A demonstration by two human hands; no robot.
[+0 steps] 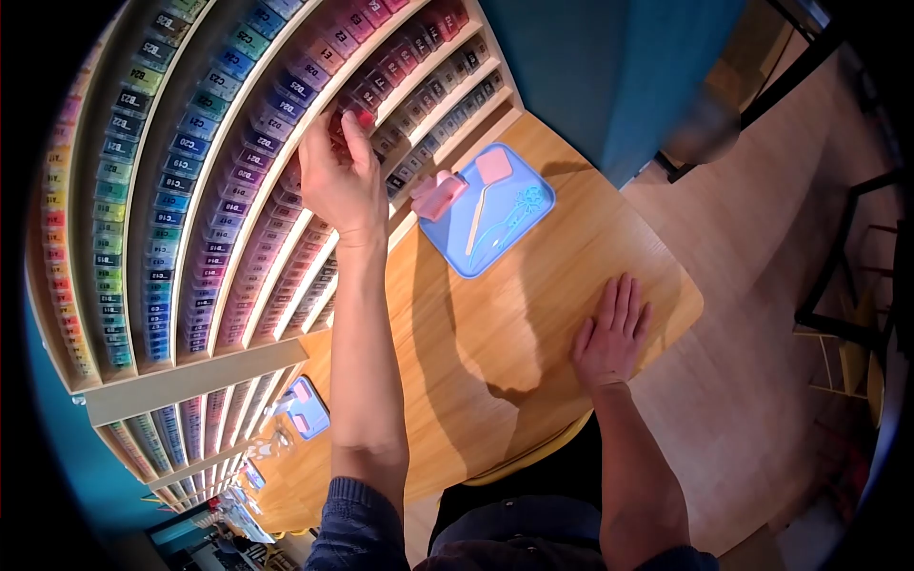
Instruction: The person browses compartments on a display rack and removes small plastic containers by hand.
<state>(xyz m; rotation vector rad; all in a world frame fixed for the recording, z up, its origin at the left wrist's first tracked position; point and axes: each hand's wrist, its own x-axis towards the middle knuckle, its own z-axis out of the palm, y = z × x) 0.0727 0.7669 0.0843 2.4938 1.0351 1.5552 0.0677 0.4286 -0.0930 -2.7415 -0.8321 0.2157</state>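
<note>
My left hand (340, 176) is raised at the shelf rack (205, 371), its fingers closed around a small red box (362, 116) by the row of red and pink boxes. The fingertips partly hide that box. Flat on the wooden table (562, 400) lies my right hand (614, 333), fingers spread, holding nothing. Between the hands is a blue tray (464, 255) with a pink square piece (493, 166), a thin stick (476, 221) and a light-blue coiled item (529, 202). A pink container (439, 195) sits at the tray's left edge.
Rows of labelled small boxes (171, 209) fill the curved rack on the left. Farther along the table is another blue tray (314, 419). A teal curtain or wall (590, 76) stands behind the table, and dark-framed chairs (847, 328) are at the right.
</note>
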